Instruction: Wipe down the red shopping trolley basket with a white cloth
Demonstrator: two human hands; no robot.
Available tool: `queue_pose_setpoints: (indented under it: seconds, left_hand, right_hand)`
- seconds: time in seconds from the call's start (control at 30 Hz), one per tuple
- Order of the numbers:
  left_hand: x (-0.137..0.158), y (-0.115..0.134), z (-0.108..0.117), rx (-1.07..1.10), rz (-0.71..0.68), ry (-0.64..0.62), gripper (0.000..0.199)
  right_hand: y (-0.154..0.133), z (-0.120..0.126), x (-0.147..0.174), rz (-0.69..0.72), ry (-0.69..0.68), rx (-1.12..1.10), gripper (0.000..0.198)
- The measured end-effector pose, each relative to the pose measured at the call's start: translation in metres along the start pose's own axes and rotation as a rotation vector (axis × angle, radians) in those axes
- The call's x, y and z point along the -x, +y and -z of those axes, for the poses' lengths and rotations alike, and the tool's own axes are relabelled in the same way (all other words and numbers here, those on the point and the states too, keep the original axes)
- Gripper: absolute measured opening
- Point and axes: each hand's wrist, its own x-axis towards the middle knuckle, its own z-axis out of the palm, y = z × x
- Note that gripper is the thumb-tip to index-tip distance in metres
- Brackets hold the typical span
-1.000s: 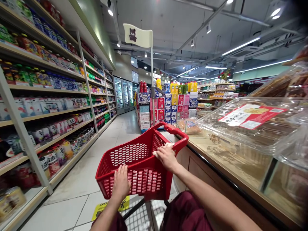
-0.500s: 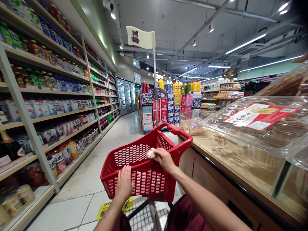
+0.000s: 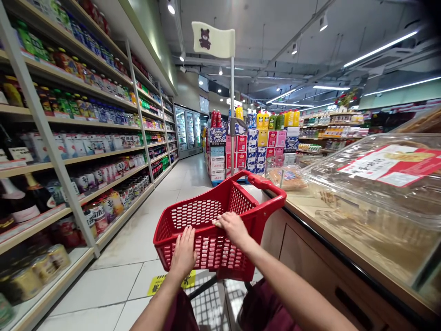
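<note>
A red plastic shopping cart [image 3: 210, 253] with a perforated basket stands in front of me. My left hand [image 3: 184, 253] lies against its near side, fingers stretched out and their tips at the top rim. Over the same rim, further right, my right hand [image 3: 234, 227] is closed around a small whitish lump [image 3: 217, 222]. Only a bit of the lump shows past the fingers, so its kind is unclear. A pole rises behind the basket with a cream flag [image 3: 213, 40] bearing a brown bear.
Drink shelves [image 3: 103, 122] line the left side. At right, a wooden counter [image 3: 306, 204] carries clear plastic food boxes [image 3: 379, 170]. Stacked drink cartons [image 3: 237, 151] stand ahead, with glass-door fridges [image 3: 188, 128] beyond. A yellow floor sticker [image 3: 158, 282] lies below the cart.
My view has turned slightly left, so cart and shelves sit further right. My right hand has lowered toward the rim, and less of the whitish lump shows. The left hand stays against the cart.
</note>
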Motion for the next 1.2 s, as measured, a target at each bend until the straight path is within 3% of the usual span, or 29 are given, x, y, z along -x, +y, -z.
queue_pose_setpoints:
  seconds: [0.1, 0.17, 0.3, 0.4, 0.47, 0.53, 0.6, 0.67, 0.8, 0.83, 0.9, 1.03, 1.1, 1.2]
  left_hand:
    - [0.001, 0.003, -0.002, 0.072, 0.052, 0.019, 0.063]
    - [-0.002, 0.012, -0.003, 0.147, 0.119, 0.074, 0.058]
    - [-0.02, 0.049, -0.003, 0.365, 0.093, 0.198, 0.054]
    - [-0.042, 0.085, -0.007, 0.453, 0.0, 0.146, 0.05]
    - [-0.056, 0.104, -0.01, 0.416, -0.027, 0.125, 0.045]
    - [-0.063, 0.107, -0.011, 0.369, -0.045, 0.13, 0.039]
    - [-0.057, 0.09, -0.007, 0.344, -0.052, 0.134, 0.034]
    - [-0.039, 0.053, 0.001, 0.321, -0.045, 0.137, 0.031]
    - [-0.003, -0.022, 0.012, 0.236, 0.101, 0.22, 0.04]
    - [-0.001, -0.027, 0.01, 0.194, 0.165, 0.282, 0.041]
    - [-0.004, -0.018, 0.0, 0.182, 0.155, 0.297, 0.037]
    - [-0.021, 0.022, -0.015, 0.22, -0.02, 0.256, 0.032]
    - [-0.018, 0.012, -0.011, 0.224, -0.035, 0.269, 0.033]
    - [0.001, -0.037, 0.002, 0.198, 0.102, 0.343, 0.039]
  right_hand:
    - [0.029, 0.021, 0.007, -0.177, 0.029, 0.032, 0.024]
    - [0.035, 0.028, 0.008, -0.262, 0.011, -0.016, 0.026]
    - [-0.009, 0.009, -0.001, -0.317, -0.095, -0.408, 0.042]
    - [-0.033, -0.007, -0.009, -0.427, -0.05, -0.741, 0.053]
    - [-0.027, -0.008, -0.01, -0.45, 0.025, -0.831, 0.055]
    - [-0.007, -0.002, -0.009, -0.466, 0.112, -0.766, 0.057]
    - [0.018, 0.006, -0.004, -0.48, 0.153, -0.57, 0.055]
    - [0.039, 0.015, 0.004, -0.454, 0.131, -0.319, 0.049]
    - [0.046, 0.024, 0.02, -0.302, 0.039, -0.002, 0.035]
    - [0.042, 0.025, 0.022, -0.292, 0.032, 0.024, 0.034]
    - [0.03, 0.026, 0.022, -0.283, 0.025, 0.043, 0.032]
    - [0.016, 0.024, 0.021, -0.234, 0.008, 0.029, 0.031]
    - [0.016, 0.023, 0.022, -0.228, 0.005, 0.014, 0.03]
    - [0.018, 0.023, 0.024, -0.228, 0.006, -0.008, 0.03]
